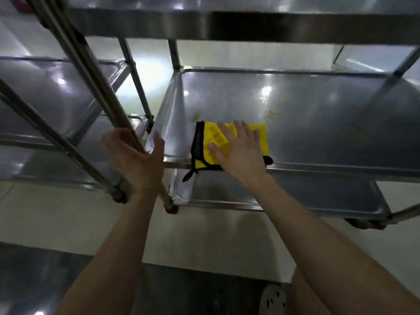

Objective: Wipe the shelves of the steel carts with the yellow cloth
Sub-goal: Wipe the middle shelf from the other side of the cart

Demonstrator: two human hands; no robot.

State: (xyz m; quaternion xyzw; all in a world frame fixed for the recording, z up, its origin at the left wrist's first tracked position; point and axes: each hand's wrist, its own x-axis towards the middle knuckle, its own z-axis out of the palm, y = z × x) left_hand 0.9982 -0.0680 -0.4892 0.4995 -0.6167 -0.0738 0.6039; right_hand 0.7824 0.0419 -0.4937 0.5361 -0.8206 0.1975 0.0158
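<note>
Lengthwise along shelf rim (318,166), yellow cloth (210,133)

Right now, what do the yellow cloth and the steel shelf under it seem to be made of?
The yellow cloth looks like a soft, matte textile, perhaps microfibre. It lies limp, is black-edged and shows a faint grid texture, but the exact fibre cannot be told. The shelf looks like polished stainless steel. It is smooth and grey, mirrors bright lights, and has a raised, rounded rim.
</note>
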